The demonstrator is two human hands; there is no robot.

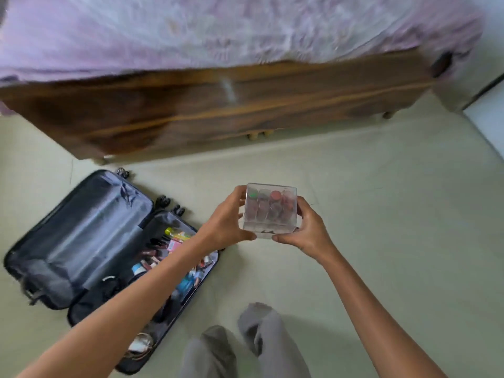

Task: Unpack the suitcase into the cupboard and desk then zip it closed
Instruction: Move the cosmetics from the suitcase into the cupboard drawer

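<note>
A clear plastic box (268, 211) with several small coloured-lid jars inside is held in the air above the floor. My left hand (227, 221) grips its left side, thumb under the front edge. My right hand (306, 227) grips its right side. The dark suitcase (81, 241) lies open on the floor at the lower left. Its left half shows grey lining; its right half holds several small colourful items (177, 241), partly hidden by my left forearm.
A wooden bed frame (218, 107) with a lilac sheet (218, 28) runs across the top of the view. Pale floor (395, 214) spreads to the right. My legs in grey trousers (245, 345) show at the bottom. A white panel (488, 124) stands at the right edge.
</note>
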